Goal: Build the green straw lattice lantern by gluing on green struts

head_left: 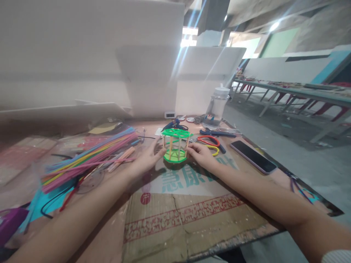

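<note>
While holding the green-ringed stick frame (174, 157) near the far edge of the desk (109, 235), has left hand (149, 154) and right hand (203, 155) on opposite sides.
Curves left fingers loosely, pinches narrowly with right; has smartphone (253, 157) near the right edge, water bottle (216, 108) by the far right corner, colourful stems (91, 157) toward the left.

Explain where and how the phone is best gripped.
Pinch the phone by its two long edges near the middle, coming from above with the right hand. It lies flat, screen up, so its underside looks hard to reach, while both long sides look unobstructed.
</note>
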Tool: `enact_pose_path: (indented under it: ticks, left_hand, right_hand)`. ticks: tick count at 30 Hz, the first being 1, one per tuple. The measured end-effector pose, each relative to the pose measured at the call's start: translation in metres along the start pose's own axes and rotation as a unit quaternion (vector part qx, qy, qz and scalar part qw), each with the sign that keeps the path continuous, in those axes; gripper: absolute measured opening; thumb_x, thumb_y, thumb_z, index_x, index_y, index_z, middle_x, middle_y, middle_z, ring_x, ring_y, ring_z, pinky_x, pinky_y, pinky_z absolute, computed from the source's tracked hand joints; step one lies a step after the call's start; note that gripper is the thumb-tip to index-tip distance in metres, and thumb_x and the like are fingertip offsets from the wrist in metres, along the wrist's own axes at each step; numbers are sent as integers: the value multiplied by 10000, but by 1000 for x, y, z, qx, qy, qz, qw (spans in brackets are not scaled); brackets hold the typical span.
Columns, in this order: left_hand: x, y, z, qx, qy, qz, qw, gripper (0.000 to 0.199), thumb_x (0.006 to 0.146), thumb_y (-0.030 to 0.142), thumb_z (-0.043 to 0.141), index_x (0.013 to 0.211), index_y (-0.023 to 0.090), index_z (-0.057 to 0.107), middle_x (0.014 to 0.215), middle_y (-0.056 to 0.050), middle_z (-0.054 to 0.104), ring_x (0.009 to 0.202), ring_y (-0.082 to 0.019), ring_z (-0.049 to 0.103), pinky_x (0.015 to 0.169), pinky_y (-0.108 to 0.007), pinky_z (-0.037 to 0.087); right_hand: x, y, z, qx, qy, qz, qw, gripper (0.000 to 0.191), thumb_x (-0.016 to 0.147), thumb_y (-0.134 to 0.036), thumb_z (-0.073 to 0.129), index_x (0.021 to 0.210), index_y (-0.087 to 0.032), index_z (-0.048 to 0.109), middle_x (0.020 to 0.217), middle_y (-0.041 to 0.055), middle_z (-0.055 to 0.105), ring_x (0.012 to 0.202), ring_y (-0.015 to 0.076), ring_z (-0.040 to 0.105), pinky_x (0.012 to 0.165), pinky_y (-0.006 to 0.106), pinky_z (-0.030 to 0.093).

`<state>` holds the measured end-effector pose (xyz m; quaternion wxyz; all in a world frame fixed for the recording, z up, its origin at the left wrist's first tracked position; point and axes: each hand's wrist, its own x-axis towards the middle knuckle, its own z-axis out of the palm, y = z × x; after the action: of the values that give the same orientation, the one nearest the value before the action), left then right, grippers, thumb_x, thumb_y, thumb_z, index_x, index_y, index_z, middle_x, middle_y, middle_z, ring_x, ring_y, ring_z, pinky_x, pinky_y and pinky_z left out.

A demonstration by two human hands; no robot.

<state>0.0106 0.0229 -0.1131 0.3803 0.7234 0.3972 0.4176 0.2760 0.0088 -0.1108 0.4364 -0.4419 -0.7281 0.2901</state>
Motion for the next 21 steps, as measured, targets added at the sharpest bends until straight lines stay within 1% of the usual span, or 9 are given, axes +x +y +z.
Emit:
enact_pose_path:
  ticks: [3,5,8,11,15,18,21]
  left_hand:
    - [1,1,-2,-18,-5,-22,1000,696,986,718,433,1518,273,488,1313,-155,712,1051,-281,742,884,-462,604]
    - [3,7,-3,-22,-4,-21,1000,619,1001,662,449,1461,262,557,1224,-118,747,985,-247,747,860,-415,608]
    - [4,21,-5,-16,-8,0,1000,473,942,519,613,1316,237,680,1161,-79,766,1023,-248,727,938,-401,582]
    - [2,30,-8,-2,-2,17,1000,374,913,405,657,1229,219,732,1197,-72,763,1101,-273,701,1025,-428,539]
    - [2,30,-13,4,20,19,1000,355,932,422,637,1180,194,750,1237,-85,760,1166,-297,679,1066,-438,511]
    - [4,24,-16,0,32,5,999,360,910,446,652,1125,177,757,1177,-95,779,1144,-301,696,1049,-432,524]
    - [6,16,-19,1,39,-14,999,342,887,450,669,1074,180,763,1102,-90,794,1103,-302,716,1012,-433,546]
  right_hand:
    - [3,3,1,26,11,22,999,318,946,-505,531,830,-226,631,609,-22,598,520,146,545,497,255,445]
    - [5,6,0,33,18,34,999,322,939,-516,536,850,-222,633,587,-35,574,480,137,506,472,254,428]
    - [8,9,0,32,24,38,998,305,919,-499,560,863,-213,650,611,-29,596,497,142,519,481,260,436]
    - [7,9,-1,23,25,26,999,276,903,-458,565,860,-211,678,663,-9,638,575,157,572,537,266,463]
    - [4,6,0,4,4,8,1000,200,873,-374,609,811,-215,713,697,4,682,671,179,626,625,281,495]
    - [3,3,0,-6,-19,0,1000,161,848,-339,658,796,-208,737,764,25,736,716,190,654,681,299,515]
    - [3,1,0,-5,-29,0,1000,157,850,-345,673,841,-202,739,804,36,753,702,186,663,673,301,527]
